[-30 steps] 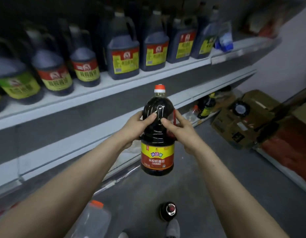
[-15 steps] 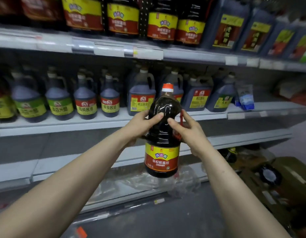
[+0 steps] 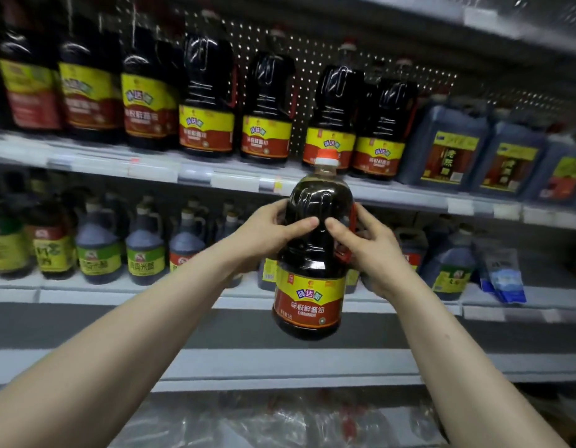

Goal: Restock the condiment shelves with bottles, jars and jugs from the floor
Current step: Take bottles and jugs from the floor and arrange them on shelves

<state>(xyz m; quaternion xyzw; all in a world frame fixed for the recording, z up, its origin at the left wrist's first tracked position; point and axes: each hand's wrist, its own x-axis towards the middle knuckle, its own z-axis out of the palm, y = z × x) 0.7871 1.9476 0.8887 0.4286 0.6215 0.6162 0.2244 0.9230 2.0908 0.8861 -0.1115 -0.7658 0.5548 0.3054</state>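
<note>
head view: a dark soy sauce bottle [image 3: 312,253] is held upright in mid-air in front of the shelving, just below the edge of the upper shelf [image 3: 196,176], where a row of matching bottles [image 3: 267,108] is stood. the left hand [image 3: 267,231] is wrapped round the bottle's shoulder, thumb across the front. the right hand [image 3: 367,250] is closed on the other side, at the red handle [image 3: 352,227]. both grips are thus closed on the bottle.

the orange cap [image 3: 327,157] is near the shelf lip and could be knocked against it on the lift. the row looks tightly packed, so neighbours could be toppled if a narrow gap is forced. the smooth, probably heavy bottle could be let slip.

on its label [image 3: 307,299] "味达美" and "味极鲜酱油" can be read. "老陈醋" is made out on a blue-grey jug [image 3: 448,147]. the rest is blurred.
</note>
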